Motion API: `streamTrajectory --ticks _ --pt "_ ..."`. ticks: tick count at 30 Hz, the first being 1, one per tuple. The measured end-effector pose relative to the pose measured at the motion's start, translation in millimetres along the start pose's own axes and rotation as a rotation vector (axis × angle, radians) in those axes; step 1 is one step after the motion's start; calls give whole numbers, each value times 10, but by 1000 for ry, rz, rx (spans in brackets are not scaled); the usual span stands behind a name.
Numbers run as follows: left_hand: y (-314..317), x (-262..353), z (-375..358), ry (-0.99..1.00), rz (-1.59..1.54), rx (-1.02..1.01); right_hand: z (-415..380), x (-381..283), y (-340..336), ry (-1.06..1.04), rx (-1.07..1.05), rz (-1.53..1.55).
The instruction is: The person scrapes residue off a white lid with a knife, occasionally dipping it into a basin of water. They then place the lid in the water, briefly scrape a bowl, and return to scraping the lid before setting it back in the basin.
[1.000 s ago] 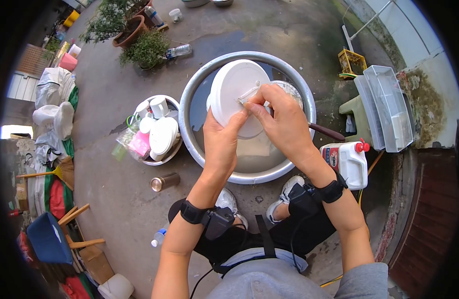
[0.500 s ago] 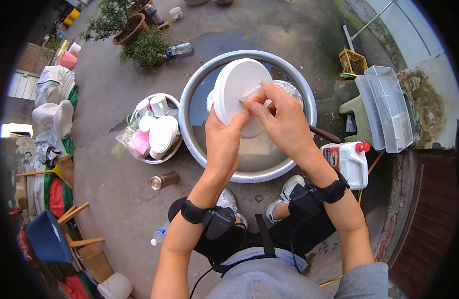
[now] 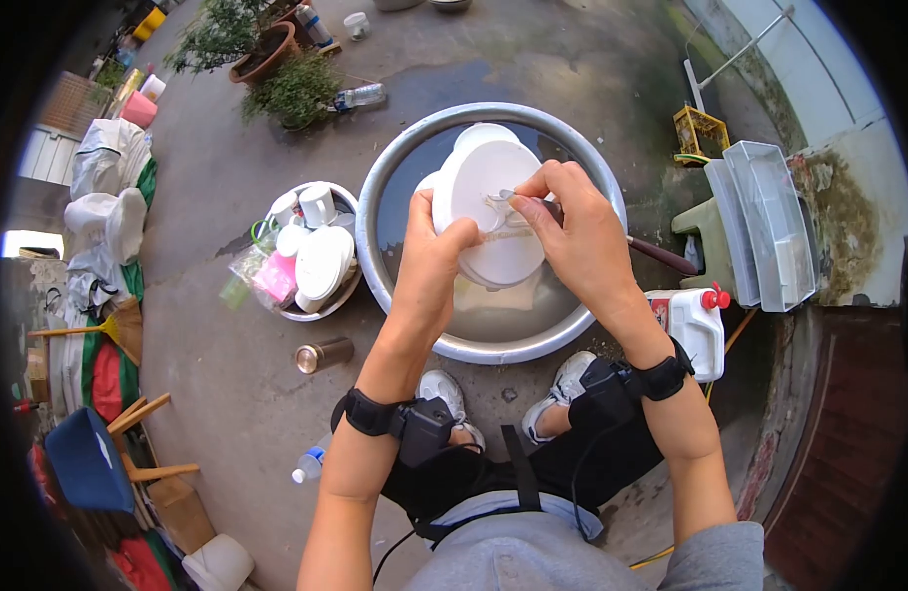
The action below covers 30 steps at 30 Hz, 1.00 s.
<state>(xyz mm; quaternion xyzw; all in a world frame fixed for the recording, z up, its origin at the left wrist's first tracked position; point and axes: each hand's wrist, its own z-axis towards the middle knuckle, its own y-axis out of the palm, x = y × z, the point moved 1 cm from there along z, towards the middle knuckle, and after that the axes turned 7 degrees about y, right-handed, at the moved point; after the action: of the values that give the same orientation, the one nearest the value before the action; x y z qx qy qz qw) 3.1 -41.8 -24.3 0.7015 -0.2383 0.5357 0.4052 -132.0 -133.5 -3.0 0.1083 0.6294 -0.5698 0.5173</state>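
- Left hand [image 3: 436, 251]: clamped on the edge of the white lid [image 3: 471, 187], thumb on its face.
- White lid: held above the metal basin [image 3: 493, 353].
- Right hand [image 3: 577, 222]: pinched on 1 slim tool [image 3: 505, 194], apparently metal, at the lid face.
- Loaded bowl [image 3: 345, 297]: beside the basin.

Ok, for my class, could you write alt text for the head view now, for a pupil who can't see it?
A person's left hand holds a white disc over a metal tub of water while the right hand pinches a small tool at its face. A basin holding a white mug sits left of the tub, a white jug right.
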Motion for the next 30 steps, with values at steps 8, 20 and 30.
streamTrajectory --ticks 8,20,30 --pt "-238 256 157 -74 181 -199 101 165 -67 -72 83 17" --pt "-181 198 220 -25 158 -194 142 288 -8 79 -227 193" --pt "189 -18 110 -163 -220 -149 242 311 -77 316 53 807"
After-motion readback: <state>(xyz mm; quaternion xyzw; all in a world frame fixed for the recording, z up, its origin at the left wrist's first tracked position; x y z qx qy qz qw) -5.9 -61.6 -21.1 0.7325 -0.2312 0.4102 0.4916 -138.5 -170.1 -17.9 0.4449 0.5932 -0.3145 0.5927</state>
